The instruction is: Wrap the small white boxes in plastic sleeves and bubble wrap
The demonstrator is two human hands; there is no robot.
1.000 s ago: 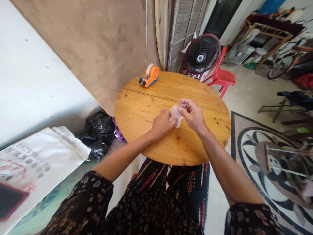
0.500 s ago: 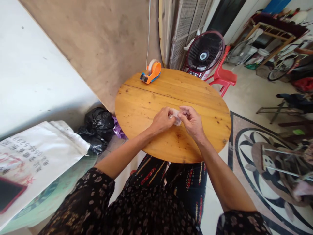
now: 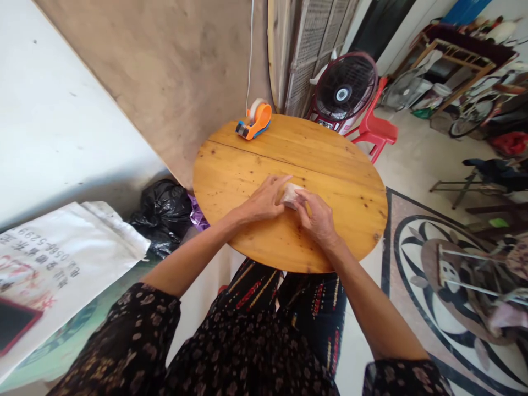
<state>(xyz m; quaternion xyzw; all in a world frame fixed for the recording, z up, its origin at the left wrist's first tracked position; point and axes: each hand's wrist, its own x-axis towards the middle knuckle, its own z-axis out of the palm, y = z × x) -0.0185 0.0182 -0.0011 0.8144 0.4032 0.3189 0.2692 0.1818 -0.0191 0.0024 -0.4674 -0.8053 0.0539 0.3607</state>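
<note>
A small, pale, block-shaped packet [image 3: 291,194] lies between my hands, on or just above the round wooden table [image 3: 239,181]. Its wrapping looks whitish and slightly see-through; what is inside cannot be made out. My left hand [image 3: 267,199] is at its left side, fingers stretched out past the far edge and thumb apart near the front corner. Bent fingers of my right hand [image 3: 317,216] grip the packet's right side, covering part of it. An orange and blue tape dispenser [image 3: 256,121] with a roll of tape stands at the table's far left edge.
Beyond the table are a floor fan [image 3: 345,88] and a red plastic chair [image 3: 377,129]. Black plastic bags [image 3: 163,214] sit left of the table. A white printed sack [image 3: 78,247] with a phone [image 3: 16,324] on it lies nearer left. A wooden board [image 3: 165,66] leans behind.
My left fingers have straightened and spread from a pinch on the packet. The right hand has come slightly left and down, its fingers now at the packet's right side. The packet looks more compact.
</note>
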